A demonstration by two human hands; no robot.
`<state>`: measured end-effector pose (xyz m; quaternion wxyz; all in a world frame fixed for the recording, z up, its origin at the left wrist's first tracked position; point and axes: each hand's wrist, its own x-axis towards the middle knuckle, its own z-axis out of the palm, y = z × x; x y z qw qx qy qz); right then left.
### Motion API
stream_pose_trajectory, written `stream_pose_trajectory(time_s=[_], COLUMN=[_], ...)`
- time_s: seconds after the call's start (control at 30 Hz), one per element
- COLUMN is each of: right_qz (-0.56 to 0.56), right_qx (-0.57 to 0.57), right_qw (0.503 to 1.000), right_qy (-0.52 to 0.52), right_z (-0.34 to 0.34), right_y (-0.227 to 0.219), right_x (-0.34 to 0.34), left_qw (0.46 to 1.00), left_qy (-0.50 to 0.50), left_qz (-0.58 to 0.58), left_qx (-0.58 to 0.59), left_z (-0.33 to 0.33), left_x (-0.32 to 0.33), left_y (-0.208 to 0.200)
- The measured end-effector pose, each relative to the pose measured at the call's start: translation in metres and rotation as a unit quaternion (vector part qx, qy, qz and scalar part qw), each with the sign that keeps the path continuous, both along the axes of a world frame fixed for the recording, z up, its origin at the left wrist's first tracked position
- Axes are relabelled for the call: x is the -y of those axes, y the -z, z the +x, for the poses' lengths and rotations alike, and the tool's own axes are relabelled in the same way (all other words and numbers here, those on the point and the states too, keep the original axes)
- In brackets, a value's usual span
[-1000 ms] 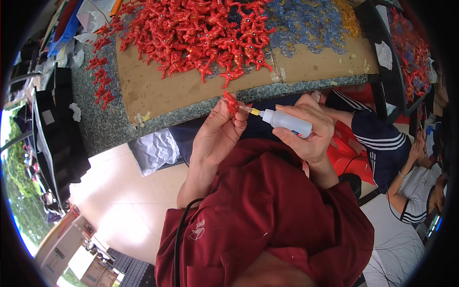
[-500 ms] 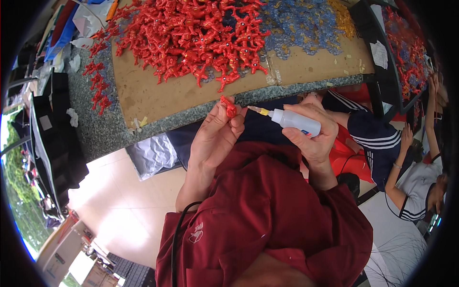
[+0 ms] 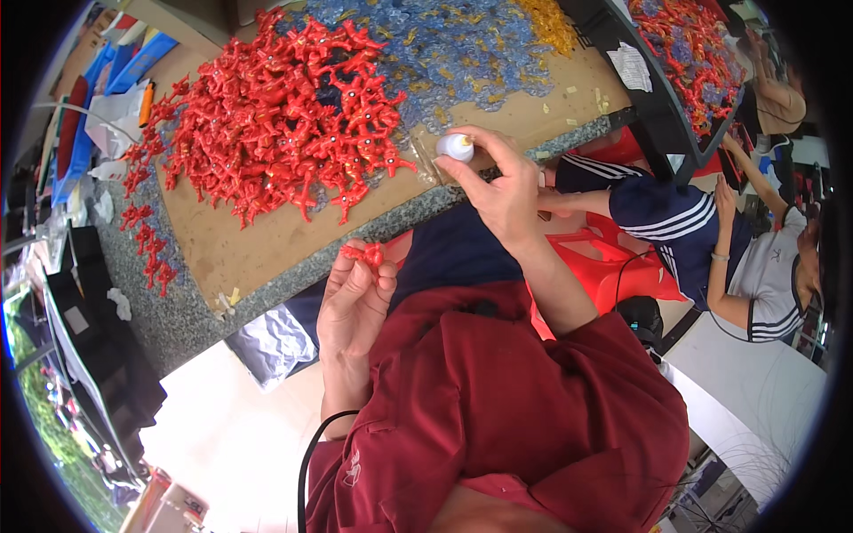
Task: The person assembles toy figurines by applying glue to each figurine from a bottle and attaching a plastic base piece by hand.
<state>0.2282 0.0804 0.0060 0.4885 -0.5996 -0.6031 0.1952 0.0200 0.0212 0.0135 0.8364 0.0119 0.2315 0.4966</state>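
Near the table's front edge, my left hand (image 3: 348, 306) pinches a small red plastic figure (image 3: 366, 255) between thumb and fingers. My right hand (image 3: 508, 188) reaches over the cardboard-covered table (image 3: 293, 244) and grips a small white squeeze bottle (image 3: 455, 148) by its sides. The bottle looks upright, its yellow-ringed nozzle end toward me; whether its base touches the cardboard I cannot tell. Left of the bottle lies a large heap of red plastic figures (image 3: 275, 124). Beyond it spread clear bluish plastic parts (image 3: 444, 53).
Yellow parts (image 3: 549, 25) lie at the back right. A black crate (image 3: 662, 115) of red and blue parts stands at the right. Further right sits another person in striped dark clothing (image 3: 680, 222), near a red chair (image 3: 613, 275). Blue bins (image 3: 142, 62) are at the far left.
My right hand has carried the bottle away from the figure, forward and left over the table, and turned it upright. My left hand has drawn slightly down and left, still holding the figure.
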Motion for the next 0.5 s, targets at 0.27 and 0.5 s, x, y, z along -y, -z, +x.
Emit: stream_pose_trajectory(time_s=[0.27, 0.5], right_qz=[0.101, 0.079], right_qx=[0.113, 0.175], right_qw=[0.987, 0.981], right_qy=[0.061, 0.041], right_z=[0.041, 0.053], right_y=[-0.01, -0.004], right_x=[-0.021, -0.027], left_qw=[1.0, 0.999], left_qy=[0.016, 0.035], left_qz=[0.015, 0.024], left_qx=[-0.021, -0.028], left_z=[0.004, 0.015], left_x=[-0.002, -0.004], left_y=[0.002, 0.0])
